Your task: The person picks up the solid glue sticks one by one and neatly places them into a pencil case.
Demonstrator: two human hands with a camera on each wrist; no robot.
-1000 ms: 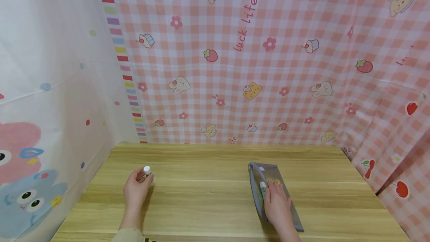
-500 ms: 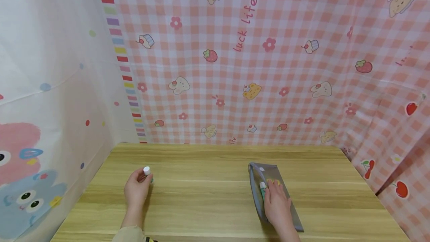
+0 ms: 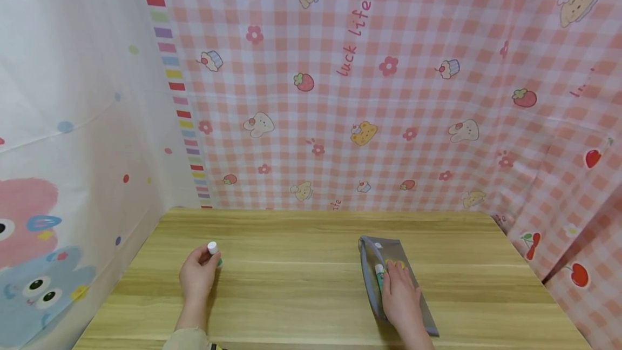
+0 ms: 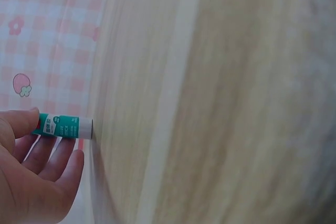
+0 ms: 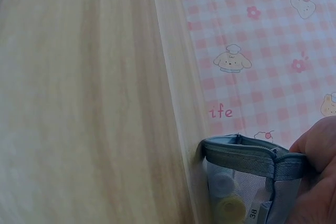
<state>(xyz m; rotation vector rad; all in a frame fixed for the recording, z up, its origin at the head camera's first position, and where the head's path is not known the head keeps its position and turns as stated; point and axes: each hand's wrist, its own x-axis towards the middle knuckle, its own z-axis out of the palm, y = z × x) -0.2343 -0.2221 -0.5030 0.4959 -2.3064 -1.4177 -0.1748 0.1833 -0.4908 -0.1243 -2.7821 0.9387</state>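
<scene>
My left hand (image 3: 198, 278) pinches a glue stick (image 4: 62, 125) between thumb and fingers at the left of the table. It has a green label with white ends and stands upright. Whether its lower end touches the table I cannot tell. On the right, my right hand (image 3: 401, 296) holds a grey mesh zip pouch (image 3: 421, 307), with the fingers lying over its top side. In the right wrist view the hand grips the pouch rim (image 5: 239, 162). A second green glue stick (image 3: 379, 276) with a white cap shows at the pouch's opening. Round yellow and pale ends show through the mesh.
The wood-grain table (image 3: 291, 285) stretches between my hands. Behind it hangs a pink checked cloth (image 3: 330, 101) printed with cartoon figures, and a white patterned cloth (image 3: 97, 112) hangs at the left. Another checked cloth (image 3: 559, 177) borders the right side.
The glue stick in my left hand has turned or shifted very slightly, so a little more of its green body shows. My right hand and the pouch have stayed in place.
</scene>
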